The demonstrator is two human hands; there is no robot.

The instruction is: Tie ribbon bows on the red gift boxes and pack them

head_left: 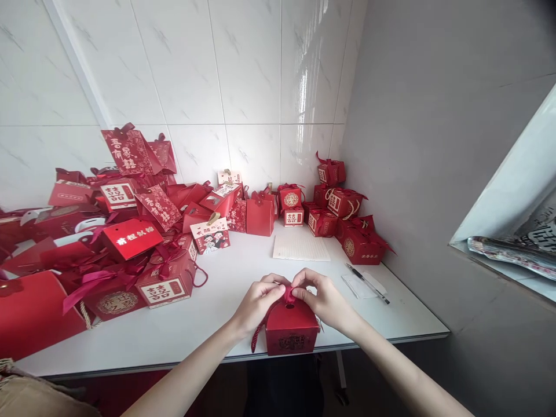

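Note:
A red gift box [292, 335] with a dark printed emblem stands upright at the front edge of the white table. Its top is gathered around a red ribbon [289, 294]. My left hand [264, 298] pinches the ribbon from the left side, thumb and fingertips pressed together. From the right, my right hand [320, 295] grips the same ribbon between thumb and index finger. Both hands almost touch above the box. A twisted red cord handle [257, 336] hangs on the box's left side. The ribbon's far side is hidden by my fingers.
A large heap of red gift boxes [130, 240] covers the table's left side. More boxes [339, 202] are stacked at the back right by the grey wall. A lined notepad [301, 248] lies behind my hands, and a pen [368, 282] rests on white paper to the right.

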